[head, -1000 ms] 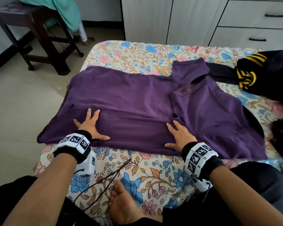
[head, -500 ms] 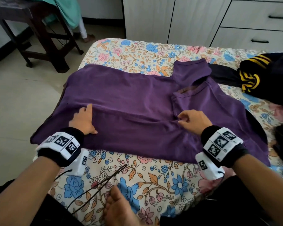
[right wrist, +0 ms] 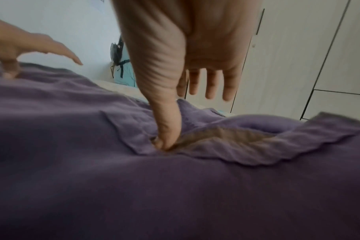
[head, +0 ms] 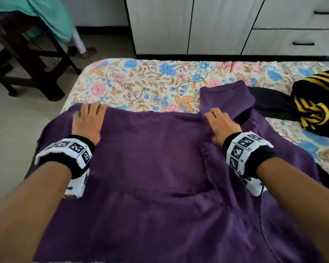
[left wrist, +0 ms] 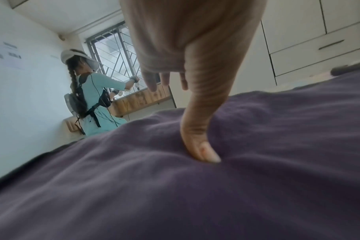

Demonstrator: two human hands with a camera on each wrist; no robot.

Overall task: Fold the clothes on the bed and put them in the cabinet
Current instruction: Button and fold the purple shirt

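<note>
Your left hand (head: 87, 123) and right hand (head: 221, 128) lie flat, fingers straight, thumbs pressing the purple garment (head: 160, 177) spread on the bed (head: 141, 82). No readable writing; wristband (head: 243, 150) codes only. Garment's near edge is cut off.

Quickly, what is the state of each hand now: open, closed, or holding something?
Left hand: open, fingers straight, thumb pressing on the purple garment.
Right hand: open, fingers straight, thumb pressing the garment near its neckline.

Purple shirt (head: 160, 177) spread flat on floral bed (head: 141, 82), filling lower frame. Black-and-yellow striped garment (head: 311, 103) bunched at right edge. White cabinet (head: 217, 25) across top.
</note>
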